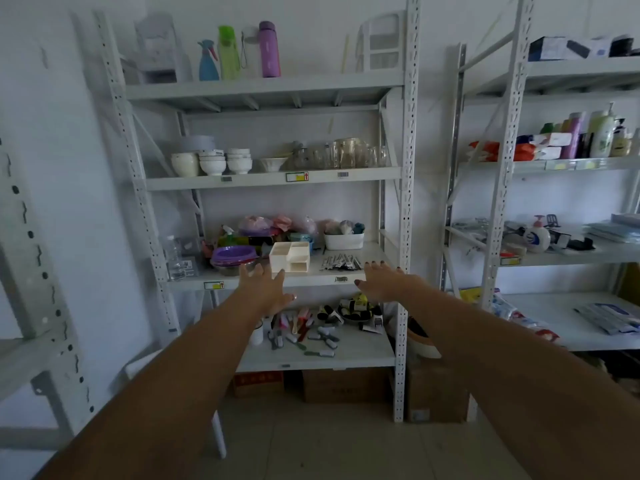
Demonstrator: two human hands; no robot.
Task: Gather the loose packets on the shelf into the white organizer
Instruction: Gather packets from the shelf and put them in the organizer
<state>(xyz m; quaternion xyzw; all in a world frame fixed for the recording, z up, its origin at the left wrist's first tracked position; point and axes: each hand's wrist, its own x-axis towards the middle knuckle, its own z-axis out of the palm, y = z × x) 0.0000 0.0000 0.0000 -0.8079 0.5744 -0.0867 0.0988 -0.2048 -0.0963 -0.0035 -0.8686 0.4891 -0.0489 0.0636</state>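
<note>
- Head view: two bare arms stretch forward toward a white metal shelving rack; both hands are empty, fingers spread apart, gripping nothing.
- The left hand (264,285) hovers at the front lip of the third shelf (311,279), its fingertips just in front of the cream-white plastic organizer with open compartments (290,257).
- The right hand (381,277), palm down with dark-painted nails, hangs just right of and slightly in front of the fan of slim silvery-grey packets (341,263), not yet touching them.
- The packets lie loose on the shelf, side by side, just right of the organizer and in front of a white oblong tub of soft bundles (344,240).
- Left of the organizer sits a stack of purple plastic bowls over a metal one (232,258), near the left hand's fingers.
- Likely risks, as I judge them: a sweeping grab could push the thin packets off the front edge onto the shelf below, which is already littered with small tubes and clips (304,336), where they would be hard to pick out.
- The organizer looks light; a nudge from the left hand could slide it back into the clutter or tip it.
- Pinching too many packets at once may let some slip free.
</note>
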